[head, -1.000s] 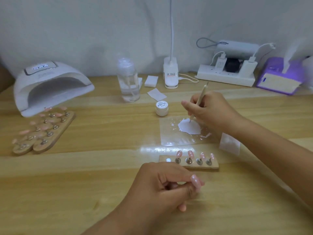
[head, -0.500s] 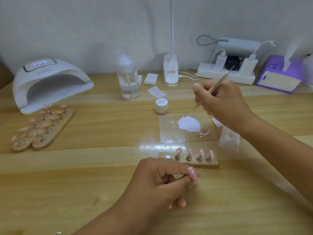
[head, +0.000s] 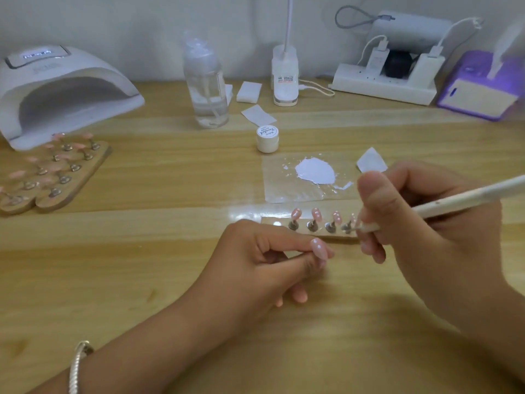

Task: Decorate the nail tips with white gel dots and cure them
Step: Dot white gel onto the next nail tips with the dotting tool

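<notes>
At 7 o'clock a silver bracelet (head: 78, 362) circles the left wrist. The left hand (head: 267, 265) rests on the table (head: 159, 282) near the centre, its grip pinching a pink nail tip (head: 318, 248) with white dots between thumb and forefinger. The right hand (head: 420, 228), at 3 o'clock, has its grip curled round a white dotting pen (head: 443, 206). The pen's fine point lies at the right end of a wooden strip holder (head: 318, 234), close by the last of four mounted nail tips (head: 316, 214); whether it touches that tip cannot be told.

Just beyond the holder, toward 1 o'clock, a clear sheet (head: 281, 191) carries a puddle of white gel (head: 315, 174), and a small white gel jar (head: 267, 139) stands closed just behind it. At 9 o'clock two wooden stands (head: 56, 177) hold more pink tips. Behind them, at 10 o'clock, sits the white curing lamp (head: 71, 89) with its display lit. At 12 o'clock stand a clear pump bottle (head: 206, 89) and a desk lamp base (head: 285, 78), with white wipes (head: 258, 113) between. A loaded power strip (head: 383, 88) and a purple box (head: 480, 95) sit at 2 o'clock.
</notes>
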`<action>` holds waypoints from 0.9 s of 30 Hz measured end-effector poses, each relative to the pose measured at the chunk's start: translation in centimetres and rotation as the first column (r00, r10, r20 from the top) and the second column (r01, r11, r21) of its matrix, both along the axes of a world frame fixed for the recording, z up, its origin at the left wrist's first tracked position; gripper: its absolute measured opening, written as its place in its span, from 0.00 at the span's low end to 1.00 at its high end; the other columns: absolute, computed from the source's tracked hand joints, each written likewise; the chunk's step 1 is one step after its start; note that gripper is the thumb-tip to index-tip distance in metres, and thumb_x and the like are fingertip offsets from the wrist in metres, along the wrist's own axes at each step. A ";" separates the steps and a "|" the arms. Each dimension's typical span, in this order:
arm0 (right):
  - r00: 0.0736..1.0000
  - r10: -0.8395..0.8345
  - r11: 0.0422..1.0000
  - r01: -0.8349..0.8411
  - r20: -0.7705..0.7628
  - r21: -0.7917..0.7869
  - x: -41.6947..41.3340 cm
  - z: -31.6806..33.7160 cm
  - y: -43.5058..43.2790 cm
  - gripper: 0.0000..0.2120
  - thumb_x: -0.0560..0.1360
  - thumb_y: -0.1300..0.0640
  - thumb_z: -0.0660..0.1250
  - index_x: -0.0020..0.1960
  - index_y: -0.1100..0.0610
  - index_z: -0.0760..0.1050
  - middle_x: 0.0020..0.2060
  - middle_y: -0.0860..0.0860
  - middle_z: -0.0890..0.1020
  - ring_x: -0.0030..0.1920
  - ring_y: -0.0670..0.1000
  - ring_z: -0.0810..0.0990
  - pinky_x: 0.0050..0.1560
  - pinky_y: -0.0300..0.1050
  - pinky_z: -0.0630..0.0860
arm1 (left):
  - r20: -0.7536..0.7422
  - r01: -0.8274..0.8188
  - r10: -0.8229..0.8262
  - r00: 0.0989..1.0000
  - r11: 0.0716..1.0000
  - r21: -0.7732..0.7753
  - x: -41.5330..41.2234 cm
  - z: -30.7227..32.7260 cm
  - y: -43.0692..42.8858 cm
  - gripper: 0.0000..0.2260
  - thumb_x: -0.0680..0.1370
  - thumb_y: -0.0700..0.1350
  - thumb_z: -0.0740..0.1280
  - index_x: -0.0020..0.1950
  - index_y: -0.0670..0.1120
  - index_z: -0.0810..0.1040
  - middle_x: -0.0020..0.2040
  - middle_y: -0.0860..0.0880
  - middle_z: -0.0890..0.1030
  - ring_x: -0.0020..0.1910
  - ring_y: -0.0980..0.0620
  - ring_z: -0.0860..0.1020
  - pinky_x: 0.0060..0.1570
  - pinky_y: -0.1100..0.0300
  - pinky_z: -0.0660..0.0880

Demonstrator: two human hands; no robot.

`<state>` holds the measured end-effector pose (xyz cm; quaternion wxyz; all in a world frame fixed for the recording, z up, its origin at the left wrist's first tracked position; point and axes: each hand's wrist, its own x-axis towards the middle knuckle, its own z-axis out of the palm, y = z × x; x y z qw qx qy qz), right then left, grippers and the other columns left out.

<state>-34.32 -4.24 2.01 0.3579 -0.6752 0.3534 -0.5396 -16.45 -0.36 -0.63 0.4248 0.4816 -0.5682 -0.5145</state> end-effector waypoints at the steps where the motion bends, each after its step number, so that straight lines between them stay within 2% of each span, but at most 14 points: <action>1: 1.000 0.014 1.000 -0.014 0.020 -0.001 0.1 -0.3 0.4 0.20 0.77 0.46 0.67 0.31 0.56 0.73 0.22 0.47 0.75 0.20 0.54 0.73 0.22 0.41 0.68 | -0.002 0.000 0.000 1.000 1.000 -0.001 0.0 0.0 0.0 0.04 0.74 0.47 0.74 0.45 0.49 0.88 0.37 0.49 0.85 0.26 0.53 0.80 0.23 0.64 0.70; 5: 0.995 0.045 0.999 -0.045 0.089 -0.003 0.7 -0.9 1.0 0.17 0.77 0.51 0.66 0.31 0.53 0.72 0.22 0.44 0.75 0.20 0.51 0.75 0.22 0.39 0.70 | -0.006 0.010 -0.010 1.000 1.000 -0.013 0.0 -0.1 -0.1 0.06 0.73 0.48 0.73 0.46 0.49 0.88 0.39 0.45 0.85 0.26 0.52 0.80 0.23 0.64 0.70; 11: 1.000 0.014 1.000 -0.014 0.020 -0.016 0.9 -1.8 1.0 0.19 0.78 0.54 0.64 0.31 0.60 0.71 0.24 0.53 0.77 0.22 0.47 0.77 0.26 0.33 0.70 | 0.007 0.037 -0.037 0.999 0.999 -0.037 0.0 -0.2 -0.1 0.04 0.74 0.47 0.72 0.44 0.51 0.88 0.38 0.46 0.85 0.26 0.53 0.80 0.23 0.64 0.71; 18: 0.999 0.010 1.000 -0.011 -0.035 -0.017 1.0 -2.1 1.0 0.19 0.79 0.55 0.64 0.31 0.62 0.71 0.24 0.51 0.78 0.23 0.46 0.77 0.29 0.31 0.70 | 0.018 0.043 -0.042 0.999 0.997 -0.067 0.0 -0.2 -0.1 0.04 0.74 0.45 0.72 0.43 0.52 0.87 0.37 0.46 0.85 0.26 0.53 0.81 0.23 0.65 0.71; 27: 0.998 -0.005 1.000 0.005 -0.055 -0.014 0.9 -2.2 1.0 0.19 0.79 0.54 0.63 0.32 0.62 0.72 0.24 0.49 0.79 0.23 0.45 0.78 0.29 0.31 0.70 | 0.014 0.042 -0.041 0.999 0.997 -0.069 0.1 -0.2 -0.1 0.03 0.73 0.45 0.73 0.44 0.51 0.87 0.39 0.50 0.86 0.26 0.53 0.81 0.23 0.65 0.71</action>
